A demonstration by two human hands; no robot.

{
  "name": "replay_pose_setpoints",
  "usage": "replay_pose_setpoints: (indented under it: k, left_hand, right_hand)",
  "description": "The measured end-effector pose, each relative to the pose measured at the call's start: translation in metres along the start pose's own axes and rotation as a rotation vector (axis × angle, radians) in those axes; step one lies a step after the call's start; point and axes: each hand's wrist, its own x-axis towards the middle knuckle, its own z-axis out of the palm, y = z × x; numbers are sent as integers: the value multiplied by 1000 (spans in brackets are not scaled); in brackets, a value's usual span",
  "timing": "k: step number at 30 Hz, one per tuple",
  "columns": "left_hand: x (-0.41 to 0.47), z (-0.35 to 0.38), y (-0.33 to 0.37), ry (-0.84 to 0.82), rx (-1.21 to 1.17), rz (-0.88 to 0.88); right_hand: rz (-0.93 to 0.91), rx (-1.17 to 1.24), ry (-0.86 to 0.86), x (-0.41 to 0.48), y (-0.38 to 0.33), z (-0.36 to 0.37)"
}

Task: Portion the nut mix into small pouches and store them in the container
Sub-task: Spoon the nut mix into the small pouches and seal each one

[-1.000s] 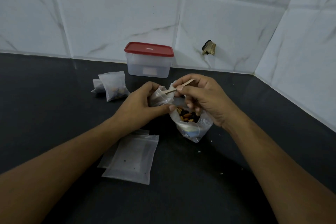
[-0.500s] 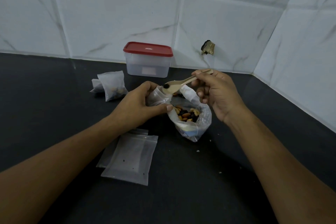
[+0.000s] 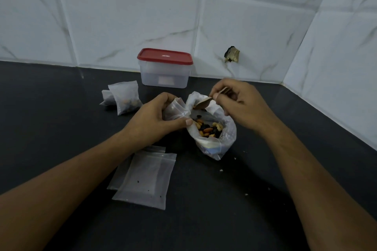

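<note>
An open clear bag of nut mix (image 3: 212, 140) sits on the dark counter in the middle. My left hand (image 3: 157, 120) grips a small clear pouch (image 3: 176, 109) just left of the bag's mouth. My right hand (image 3: 240, 106) pinches a small wooden spoon (image 3: 204, 104), its bowl tipped down over the bag's opening beside the pouch. Two filled pouches (image 3: 124, 100) lie at the back left. A clear container with a red lid (image 3: 165, 68) stands shut against the wall.
Flat empty pouches (image 3: 144, 179) lie stacked on the black counter (image 3: 204, 220) under my left forearm. Crumbs dot the counter right of the bag. White tiled walls close the back and right; a chipped hole (image 3: 231, 54) marks the back wall.
My right hand lifted the spoon out of the bag with nuts, carried it to the pouch, and now the spoon's bowl tips down beside the pouch's mouth.
</note>
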Motion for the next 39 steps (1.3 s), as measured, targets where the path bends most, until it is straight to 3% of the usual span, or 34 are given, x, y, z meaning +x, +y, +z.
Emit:
replay_pose_setpoints:
  k: [6, 20, 34, 39]
  left_hand:
    - [0, 0, -1, -6, 19, 9]
    - [-1, 1, 1, -27, 41, 23]
    - [-1, 0, 1, -37, 50, 18]
    - [0, 1, 2, -41, 55, 23]
  right_hand:
    - [69, 57, 137, 2, 0, -3]
    - [326, 233, 72, 6, 13, -6]
    - [248, 109, 68, 5, 11, -8]
    - [342, 185, 59, 7, 14, -5]
